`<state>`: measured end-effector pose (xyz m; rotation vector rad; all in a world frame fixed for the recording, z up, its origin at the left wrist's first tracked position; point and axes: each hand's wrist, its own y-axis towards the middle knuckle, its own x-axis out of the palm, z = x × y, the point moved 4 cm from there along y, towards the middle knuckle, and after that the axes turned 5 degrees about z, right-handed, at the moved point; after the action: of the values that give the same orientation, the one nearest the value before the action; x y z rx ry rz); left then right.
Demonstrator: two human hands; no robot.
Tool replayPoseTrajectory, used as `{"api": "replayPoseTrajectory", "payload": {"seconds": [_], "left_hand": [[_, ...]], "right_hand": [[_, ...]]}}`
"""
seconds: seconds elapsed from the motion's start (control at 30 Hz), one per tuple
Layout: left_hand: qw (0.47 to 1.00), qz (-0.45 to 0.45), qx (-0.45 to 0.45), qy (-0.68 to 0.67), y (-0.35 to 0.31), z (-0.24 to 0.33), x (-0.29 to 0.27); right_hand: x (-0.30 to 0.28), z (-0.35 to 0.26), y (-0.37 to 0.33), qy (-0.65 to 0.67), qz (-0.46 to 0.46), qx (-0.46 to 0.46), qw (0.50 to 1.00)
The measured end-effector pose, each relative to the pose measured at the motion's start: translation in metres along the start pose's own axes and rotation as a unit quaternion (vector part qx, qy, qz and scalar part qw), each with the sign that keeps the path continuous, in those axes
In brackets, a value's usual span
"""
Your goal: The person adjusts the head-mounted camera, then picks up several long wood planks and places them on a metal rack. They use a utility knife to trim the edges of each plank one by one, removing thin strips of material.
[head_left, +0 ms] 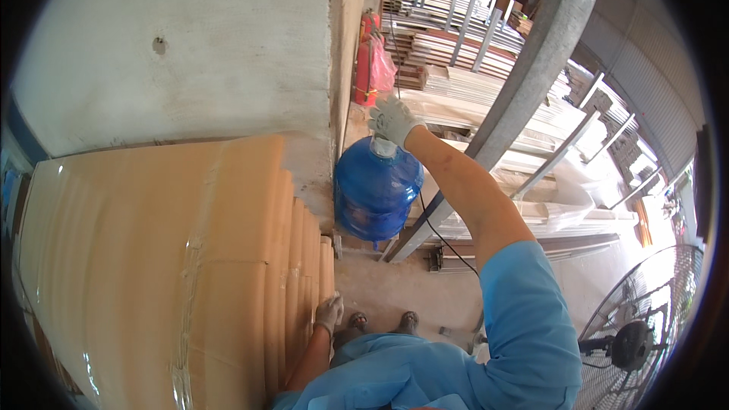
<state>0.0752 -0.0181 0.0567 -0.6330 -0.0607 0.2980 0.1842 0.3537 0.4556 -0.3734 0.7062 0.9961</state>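
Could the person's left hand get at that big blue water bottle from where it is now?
Probably not easily: the left hand hangs low beside the stacked cardboard, while the blue water bottle sits higher, its neck already gripped by the right hand.

Concrete floor point(395, 288) bearing a stack of cardboard sheets point(175, 273), a slanted steel post point(524, 83) and a pedestal fan point(645, 334).

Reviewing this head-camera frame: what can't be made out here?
- Neck of the blue water jug: covered by the gloved right hand; the grip itself is hidden.
- Left hand: small, beside the stacked brown boards; contact unclear.
- Red extinguisher: partly behind a pink bag.
- Standing fan: cut off by the picture's rim.
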Motion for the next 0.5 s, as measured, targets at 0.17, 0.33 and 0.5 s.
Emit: {"api": "replayPoseTrajectory", "payload": {"seconds": [0.17, 0.33, 0.5], "left_hand": [[0.948, 0.026, 0.208, -0.238, -0.007, 0.19, 0.042], [0.855, -0.025, 0.346, -0.385, -0.074, 0.354, 0.062], [0.734, -0.088, 0.559, -0.375, -0.203, 0.446, 0.051]], "right_hand": [[-0.123, 0.009, -0.07, 0.621, 0.207, 0.165, 0.738], [-0.275, -0.007, -0.202, 0.854, 0.286, -0.07, 0.428], [-0.367, -0.018, -0.306, 0.785, 0.383, 0.071, 0.482]]}}
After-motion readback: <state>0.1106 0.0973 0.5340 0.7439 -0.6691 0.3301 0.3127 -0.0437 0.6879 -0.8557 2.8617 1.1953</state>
